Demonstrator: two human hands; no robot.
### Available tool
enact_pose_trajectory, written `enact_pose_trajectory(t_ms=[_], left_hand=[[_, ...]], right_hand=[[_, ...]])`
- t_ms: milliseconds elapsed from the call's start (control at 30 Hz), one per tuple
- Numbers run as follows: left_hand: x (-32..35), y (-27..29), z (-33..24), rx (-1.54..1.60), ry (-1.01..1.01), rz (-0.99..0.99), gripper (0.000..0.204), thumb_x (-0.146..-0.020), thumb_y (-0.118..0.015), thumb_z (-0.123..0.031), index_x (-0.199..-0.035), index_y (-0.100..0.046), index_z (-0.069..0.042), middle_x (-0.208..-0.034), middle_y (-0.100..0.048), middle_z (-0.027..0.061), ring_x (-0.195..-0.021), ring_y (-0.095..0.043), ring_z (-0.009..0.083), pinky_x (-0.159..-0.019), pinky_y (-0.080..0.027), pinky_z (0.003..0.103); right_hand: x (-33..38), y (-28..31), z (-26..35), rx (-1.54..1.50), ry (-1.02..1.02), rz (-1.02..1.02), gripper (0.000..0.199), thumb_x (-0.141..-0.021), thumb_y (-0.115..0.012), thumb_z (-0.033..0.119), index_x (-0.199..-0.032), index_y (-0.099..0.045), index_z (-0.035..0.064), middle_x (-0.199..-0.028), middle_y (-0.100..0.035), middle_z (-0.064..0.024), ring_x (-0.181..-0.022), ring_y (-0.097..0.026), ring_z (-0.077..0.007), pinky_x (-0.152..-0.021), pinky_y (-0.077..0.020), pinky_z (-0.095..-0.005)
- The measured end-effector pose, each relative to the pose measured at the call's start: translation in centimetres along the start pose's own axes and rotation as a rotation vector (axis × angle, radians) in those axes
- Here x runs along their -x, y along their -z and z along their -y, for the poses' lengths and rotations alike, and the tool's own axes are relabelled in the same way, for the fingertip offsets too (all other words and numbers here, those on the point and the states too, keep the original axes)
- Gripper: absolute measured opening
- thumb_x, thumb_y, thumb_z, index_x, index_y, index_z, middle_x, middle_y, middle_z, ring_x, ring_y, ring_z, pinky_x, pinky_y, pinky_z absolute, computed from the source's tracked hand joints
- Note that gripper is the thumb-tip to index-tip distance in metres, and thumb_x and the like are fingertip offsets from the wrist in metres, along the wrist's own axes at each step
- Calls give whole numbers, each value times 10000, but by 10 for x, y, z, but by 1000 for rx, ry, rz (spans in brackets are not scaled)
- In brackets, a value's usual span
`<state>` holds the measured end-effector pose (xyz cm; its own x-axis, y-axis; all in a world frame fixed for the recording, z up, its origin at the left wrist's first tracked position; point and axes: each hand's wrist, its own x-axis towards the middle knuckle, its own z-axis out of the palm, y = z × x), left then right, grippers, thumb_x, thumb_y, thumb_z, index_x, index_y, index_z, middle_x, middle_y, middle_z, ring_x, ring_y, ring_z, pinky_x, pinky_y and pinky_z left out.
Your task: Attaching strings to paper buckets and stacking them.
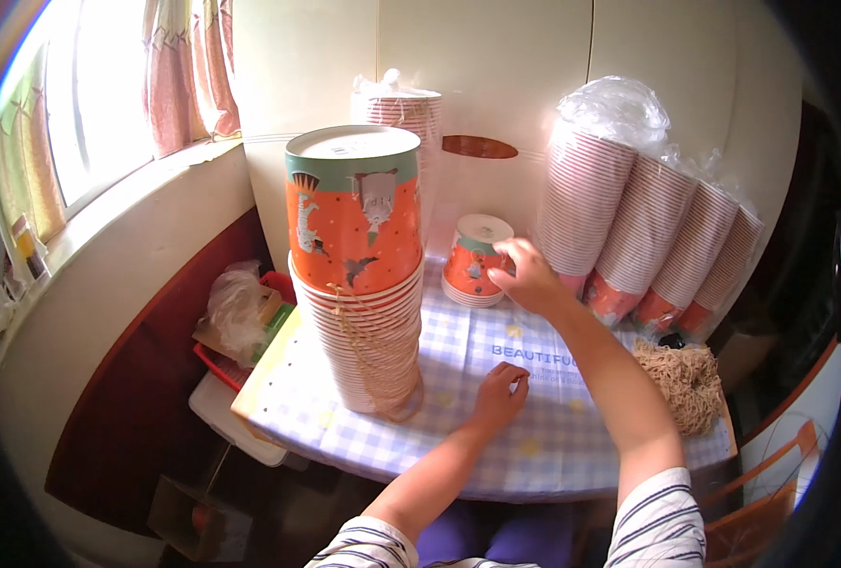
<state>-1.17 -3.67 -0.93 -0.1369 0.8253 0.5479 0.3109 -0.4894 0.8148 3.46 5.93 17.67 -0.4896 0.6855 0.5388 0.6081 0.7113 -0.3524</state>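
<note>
My right hand [527, 275] reaches forward and its fingers touch the side of a short stack of upside-down orange paper cups [475, 259] at the back of the table. My left hand [499, 394] rests on the checked tablecloth [458, 341] with fingers curled, holding nothing I can see. A tall stack of upside-down orange cups [359, 265] bound with tan twine [375, 364] stands near the table's left front, left of my left hand.
Long sleeves of nested cups in clear plastic [643, 237] lean at the back right. Another wrapped stack [402, 114] stands against the wall. A heap of tan twine [688, 379] lies at the right. A plastic bag and red bin [241, 317] sit left, below the table.
</note>
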Motion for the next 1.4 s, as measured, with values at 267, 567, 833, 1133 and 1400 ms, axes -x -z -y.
enact_pose_trajectory(t_ms=[267,567,833,1133,1400], left_hand=[[-5,-3,-1,28,101,-48,80,-781,-617,-101,-826,-633,-37,-813,-611,99,-722,-613,232,-567,-500,317],[-8,-3,3,0,107,-12,65,-787,-611,-83,-824,-629,-32,-807,-605,94,-731,-614,218,-594,-512,301],[-10,-5,20,76,263,-202,290,-796,-649,-72,-1070,-558,-46,-934,-577,47,-700,-533,119,-627,-450,257],[-26,3,38,735,218,-388,708,-831,-662,-123,-1355,-206,12,-1252,-458,156,-1055,-525,189,-825,-480,314],[-24,14,28,959,535,92,361,-857,-639,-158,-1177,-495,-76,-1056,-627,32,-958,-589,121,-829,-468,309]], right_hand=[[-9,-59,-91,112,-234,-124,606,-707,-719,188,-1227,-462,13,-1249,-472,-192,-1152,-462,-354,-970,-393,-420],[-50,-107,-117,253,-20,-238,544,-697,-730,149,-1178,-496,56,-1192,-505,-164,-1153,-437,-345,-980,-363,-415],[-13,-61,-95,42,121,-290,283,-670,-737,119,-867,-543,61,-898,-591,-99,-886,-551,-305,-804,-432,-395],[105,3,-56,-277,-100,-414,239,-702,-698,62,-879,-541,27,-1002,-616,-128,-951,-584,-254,-860,-442,-343],[168,1,-80,-315,-130,-608,238,-752,-677,105,-905,-513,26,-1060,-561,-124,-997,-533,-254,-900,-404,-357]])
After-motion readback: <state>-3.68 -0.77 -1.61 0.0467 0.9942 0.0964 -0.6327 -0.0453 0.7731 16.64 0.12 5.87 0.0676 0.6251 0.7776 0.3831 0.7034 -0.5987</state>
